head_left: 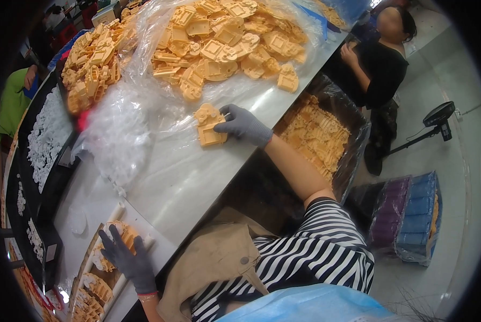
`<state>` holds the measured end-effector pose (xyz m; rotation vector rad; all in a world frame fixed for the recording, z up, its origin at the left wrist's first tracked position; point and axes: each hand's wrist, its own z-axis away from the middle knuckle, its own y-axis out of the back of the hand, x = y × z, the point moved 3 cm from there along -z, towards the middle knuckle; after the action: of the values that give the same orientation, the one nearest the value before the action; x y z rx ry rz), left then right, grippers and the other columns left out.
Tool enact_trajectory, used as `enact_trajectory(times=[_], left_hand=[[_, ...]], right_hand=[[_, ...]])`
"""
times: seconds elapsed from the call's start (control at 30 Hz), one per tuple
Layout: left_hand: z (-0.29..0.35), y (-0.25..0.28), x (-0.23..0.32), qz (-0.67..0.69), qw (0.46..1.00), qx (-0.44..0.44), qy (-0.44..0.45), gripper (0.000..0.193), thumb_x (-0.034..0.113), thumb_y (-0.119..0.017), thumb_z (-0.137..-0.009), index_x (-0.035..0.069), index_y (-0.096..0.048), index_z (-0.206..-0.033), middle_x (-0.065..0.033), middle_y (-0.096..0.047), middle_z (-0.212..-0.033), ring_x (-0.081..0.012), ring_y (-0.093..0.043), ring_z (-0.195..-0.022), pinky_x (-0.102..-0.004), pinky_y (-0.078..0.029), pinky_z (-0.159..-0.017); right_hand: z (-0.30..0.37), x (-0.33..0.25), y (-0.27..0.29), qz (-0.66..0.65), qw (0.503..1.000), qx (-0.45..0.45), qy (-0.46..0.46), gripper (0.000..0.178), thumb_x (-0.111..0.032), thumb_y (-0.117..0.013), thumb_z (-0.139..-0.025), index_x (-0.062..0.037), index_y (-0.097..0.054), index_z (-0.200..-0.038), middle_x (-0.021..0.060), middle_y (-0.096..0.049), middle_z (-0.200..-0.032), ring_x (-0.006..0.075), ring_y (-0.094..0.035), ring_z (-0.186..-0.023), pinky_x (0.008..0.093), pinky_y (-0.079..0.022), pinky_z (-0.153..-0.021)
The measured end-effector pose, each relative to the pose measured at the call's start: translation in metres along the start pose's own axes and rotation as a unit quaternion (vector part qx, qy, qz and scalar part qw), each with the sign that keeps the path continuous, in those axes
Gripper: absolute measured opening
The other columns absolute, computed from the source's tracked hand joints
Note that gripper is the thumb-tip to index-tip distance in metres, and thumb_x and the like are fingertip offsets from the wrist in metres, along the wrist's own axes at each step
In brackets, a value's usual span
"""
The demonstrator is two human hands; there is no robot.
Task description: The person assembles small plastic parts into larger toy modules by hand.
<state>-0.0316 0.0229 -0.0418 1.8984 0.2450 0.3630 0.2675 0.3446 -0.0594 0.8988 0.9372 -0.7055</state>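
In my gloved right hand (244, 125), thumb and fingers pinch the edge of a light-orange molded plastic part (210, 134). It has a square recess and a rounded end, and sits at the table's middle, just in front of a large heap of similar parts (219, 40). My left hand (127, 259), also in a grey glove, has its fingers spread over orange parts (96, 290) at the lower left. Those parts lie in a row in a narrow channel between white rails (117, 284). The palm hides part of the row.
Clear plastic sheeting (123, 129) lies beside the heap. Black bins (49, 145) with small white pieces stand at the left. A lined crate (321, 137) of orange parts is beyond the table's right edge. A person (385, 64) and a black fan (439, 115) are at the right.
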Motion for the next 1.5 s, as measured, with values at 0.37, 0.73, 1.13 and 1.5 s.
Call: enact_trajectory(times=[0.37,0.73,1.13,1.5], left_hand=[[-0.003,-0.004,0.001,-0.026,1.0,0.002,-0.008,0.064,0.03,-0.053,-0.09,0.016,-0.029,-0.147,-0.0158,-0.023,-0.153,-0.0331,-0.026,-0.139,-0.0505,-0.009,-0.114],[0.012,0.0,-0.004,0.008,1.0,0.004,0.028,0.065,0.032,-0.061,-0.086,0.008,-0.039,-0.142,-0.0196,-0.03,-0.149,-0.0342,-0.028,-0.138,-0.052,-0.006,-0.113],[0.012,0.01,-0.023,0.082,0.992,0.068,0.072,0.082,0.055,-0.051,-0.088,-0.001,-0.028,-0.142,-0.0247,-0.036,-0.142,-0.035,-0.041,-0.128,-0.0542,-0.014,-0.109],[0.025,0.02,-0.047,0.151,0.98,0.102,0.083,0.078,0.053,-0.052,-0.089,-0.002,-0.032,-0.139,-0.0245,-0.048,-0.13,-0.0357,-0.052,-0.113,-0.0542,-0.022,-0.106]], right_hand=[[0.013,0.003,-0.025,-0.134,0.99,-0.015,0.051,0.054,-0.022,-0.078,-0.075,-0.003,-0.054,-0.119,0.0047,-0.063,-0.086,0.0078,-0.06,-0.07,0.0208,-0.049,-0.056],[0.031,-0.006,-0.059,-0.125,0.985,-0.086,0.087,0.039,-0.021,-0.064,-0.088,0.0018,-0.052,-0.118,0.0054,-0.062,-0.081,0.0079,-0.056,-0.06,0.022,-0.047,-0.053],[0.079,-0.065,-0.19,-0.134,0.934,-0.33,0.01,0.047,-0.019,-0.067,-0.085,0.0014,-0.051,-0.124,0.0034,-0.057,-0.08,0.008,-0.054,-0.062,0.021,-0.046,-0.054],[0.097,-0.102,-0.255,-0.044,0.921,-0.382,0.063,0.056,-0.014,-0.068,-0.085,-0.0025,-0.044,-0.133,0.0031,-0.056,-0.077,0.0076,-0.054,-0.056,0.0201,-0.046,-0.05]])
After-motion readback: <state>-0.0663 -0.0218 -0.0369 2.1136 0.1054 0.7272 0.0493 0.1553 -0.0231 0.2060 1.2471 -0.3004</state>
